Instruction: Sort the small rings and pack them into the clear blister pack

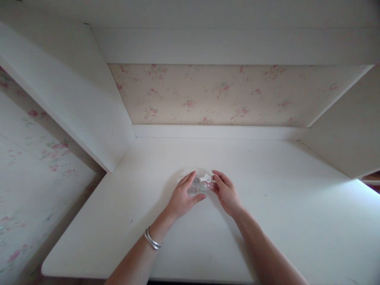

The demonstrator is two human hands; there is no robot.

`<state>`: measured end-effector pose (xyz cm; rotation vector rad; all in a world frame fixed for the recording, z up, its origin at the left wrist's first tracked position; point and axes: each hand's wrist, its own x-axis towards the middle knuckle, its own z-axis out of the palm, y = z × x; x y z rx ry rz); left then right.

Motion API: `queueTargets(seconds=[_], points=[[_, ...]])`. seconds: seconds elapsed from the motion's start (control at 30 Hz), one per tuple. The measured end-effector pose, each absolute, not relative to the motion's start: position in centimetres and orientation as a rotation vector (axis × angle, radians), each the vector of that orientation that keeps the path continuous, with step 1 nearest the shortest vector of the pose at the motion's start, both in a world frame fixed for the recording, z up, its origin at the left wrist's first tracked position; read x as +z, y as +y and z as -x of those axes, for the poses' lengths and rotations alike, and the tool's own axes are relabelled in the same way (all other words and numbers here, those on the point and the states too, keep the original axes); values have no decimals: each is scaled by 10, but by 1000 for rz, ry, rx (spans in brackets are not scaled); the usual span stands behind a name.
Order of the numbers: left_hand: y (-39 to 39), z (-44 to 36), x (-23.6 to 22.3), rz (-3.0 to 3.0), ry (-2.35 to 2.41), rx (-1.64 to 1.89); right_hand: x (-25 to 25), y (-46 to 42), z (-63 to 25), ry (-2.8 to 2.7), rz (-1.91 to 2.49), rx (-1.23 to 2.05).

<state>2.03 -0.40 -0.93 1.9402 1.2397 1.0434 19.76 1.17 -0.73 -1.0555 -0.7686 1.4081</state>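
Between my hands, over the white desktop, is a small clear plastic package [196, 187] with a white piece [207, 178] on its right part, shaped like a hang tab. What is inside the package is too small and blurred to make out. My left hand [183, 195] grips its left side, with the fingers behind and the thumb along the front edge. At the package's right end, my right hand [225, 190] pinches the edge between thumb and fingers. Two silver bangles [152, 239] circle my left wrist.
The white desk [285, 221] has upright side panels [80, 83] at left and right and a low ledge along its back. Overhead is a white shelf [208, 45]. Floral wallpaper [213, 95] covers the wall behind. A small dark mark [131, 221] lies near the left forearm.
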Motion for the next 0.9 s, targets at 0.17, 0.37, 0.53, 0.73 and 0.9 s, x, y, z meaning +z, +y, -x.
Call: queueTargets(seconds=[0.17, 0.37, 0.53, 0.73, 0.9], points=[[-1, -18, -13, -1915, 1228, 1034, -10, 10, -194, -832, 1089, 1397], [2, -17, -14, -1887, 1264, 1064, -24, 16, -195, -1032, 1255, 1284], [3, -17, -16, -1897, 1288, 1029, -38, 23, -202, -1308, 1387, 994], [3, -18, -17, -1881, 1270, 1013, -37, 24, -207, -1414, 1486, 856], [-4, -19, -17, -1867, 1321, 941, -39, 25, -209, -1446, 1504, 881]])
